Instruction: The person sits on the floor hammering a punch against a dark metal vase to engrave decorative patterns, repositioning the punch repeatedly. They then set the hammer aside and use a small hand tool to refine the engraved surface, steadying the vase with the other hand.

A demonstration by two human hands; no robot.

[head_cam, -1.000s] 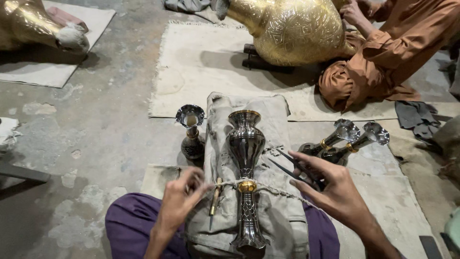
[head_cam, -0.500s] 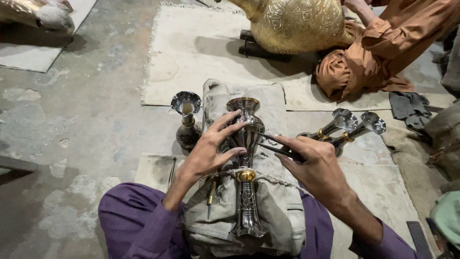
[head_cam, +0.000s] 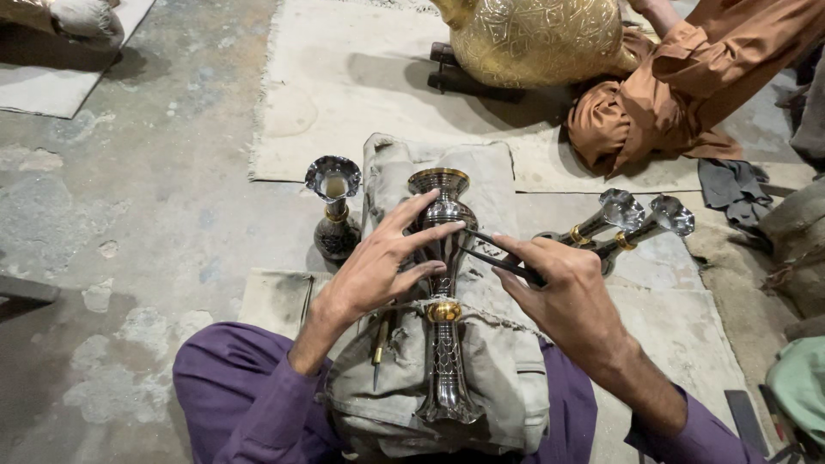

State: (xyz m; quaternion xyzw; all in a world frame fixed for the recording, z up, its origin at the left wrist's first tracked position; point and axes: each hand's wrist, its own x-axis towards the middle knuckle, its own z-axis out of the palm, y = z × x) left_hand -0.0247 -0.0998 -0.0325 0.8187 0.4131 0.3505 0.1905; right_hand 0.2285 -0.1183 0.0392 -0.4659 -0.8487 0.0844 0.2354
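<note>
Vase (head_cam: pixel 443 283) lies along the cushion (head_cam: pixel 481 378) on my lap, mouth toward its far edge. Left hand (head_cam: pixel 378 266), fingers spread, steadies the neck; right hand (head_cam: pixel 571 296) pinches the tool (head_cam: pixel 494 258), tip on the metal. Best kept light, vase pinned.

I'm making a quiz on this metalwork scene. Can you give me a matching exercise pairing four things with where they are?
Things:
1. dark engraved vase
2. small flared vase
3. pair of flared vases
4. large golden vessel

Places:
A. lying on the mat to the right
B. lying on the grey cushion over the lap
C. at the top, beside a person in orange
D. standing upright left of the cushion

Pairs: 1-B, 2-D, 3-A, 4-C
</note>
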